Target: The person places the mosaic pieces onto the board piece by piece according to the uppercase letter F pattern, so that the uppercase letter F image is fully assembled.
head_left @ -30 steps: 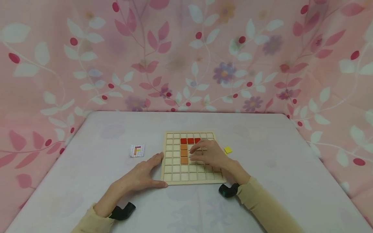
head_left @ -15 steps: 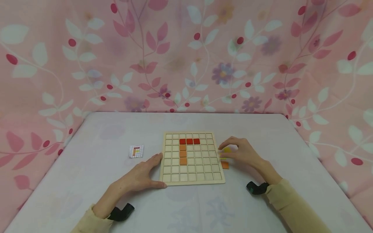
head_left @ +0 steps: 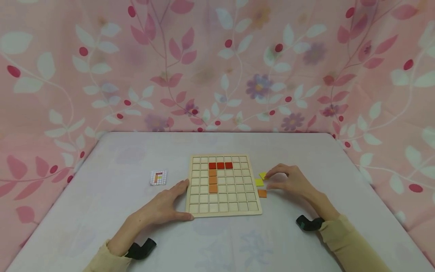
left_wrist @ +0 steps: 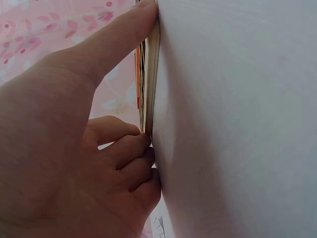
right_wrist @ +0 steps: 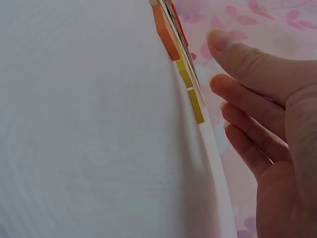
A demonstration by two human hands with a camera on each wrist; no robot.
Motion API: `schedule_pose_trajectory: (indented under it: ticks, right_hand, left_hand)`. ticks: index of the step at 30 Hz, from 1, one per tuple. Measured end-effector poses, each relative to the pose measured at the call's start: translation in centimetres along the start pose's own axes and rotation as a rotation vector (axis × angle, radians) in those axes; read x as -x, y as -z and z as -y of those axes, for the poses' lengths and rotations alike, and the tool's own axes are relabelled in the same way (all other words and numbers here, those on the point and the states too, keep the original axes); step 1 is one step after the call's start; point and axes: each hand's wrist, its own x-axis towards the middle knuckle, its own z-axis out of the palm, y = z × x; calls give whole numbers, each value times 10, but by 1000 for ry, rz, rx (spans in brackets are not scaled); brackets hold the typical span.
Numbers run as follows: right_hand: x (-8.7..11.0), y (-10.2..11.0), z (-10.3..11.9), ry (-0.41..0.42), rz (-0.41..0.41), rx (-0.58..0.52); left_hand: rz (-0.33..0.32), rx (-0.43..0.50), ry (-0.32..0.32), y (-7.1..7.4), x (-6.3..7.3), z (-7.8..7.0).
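Board [head_left: 228,198]: pale, wood-like, square, flat, ruled into shallow square cells, seven by seven. Lies midway between left and right edges of the tabletop [head_left: 112,170], which is covered in whitish cloth with a faint print. Set in the cells: three flat red tiles [head_left: 220,165], side by side in the second row from the board's far edge; three orange tiles [head_left: 212,180] in line below the leftmost red, toward the near edge.

Just off the board's right edge, flat on the tabletop: near yellow tile [head_left: 259,183], far yellow tile [head_left: 262,175], loose orange tile [head_left: 262,193] nearest the near right corner. All thin, smooth, square-sided. Off the board's left edge: small gridded card [head_left: 158,177] bearing a red, orange and yellow figure.

Left hand [head_left: 163,206]: thumb stretched wide from the fingers; thumb tip at the board's near left corner, fingertips along its left edge. Touches the board without closing round it.

Right hand [head_left: 295,184]: at the loose tiles, fingers slightly bent, thumb and forefinger well parted, grasping nothing. Forefinger tip overlaps the far yellow tile in the head view; contact uncertain, though the right wrist view seems to show a gap.
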Motion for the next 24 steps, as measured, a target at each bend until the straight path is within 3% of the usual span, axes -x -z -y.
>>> schedule_pose_trajectory:
  ticks: [3, 9, 24]
  right_hand:
    - [3, -1, 0, 2, 6, -17]
    - [5, -2, 0, -69, 72, -21]
    - [5, -7, 2, -17, 133, -15]
  left_hand:
    - [-2, 1, -11, 0, 0, 0]
    - [-2, -1, -15, 0, 0, 0]
    - [-1, -4, 3, 0, 0, -1]
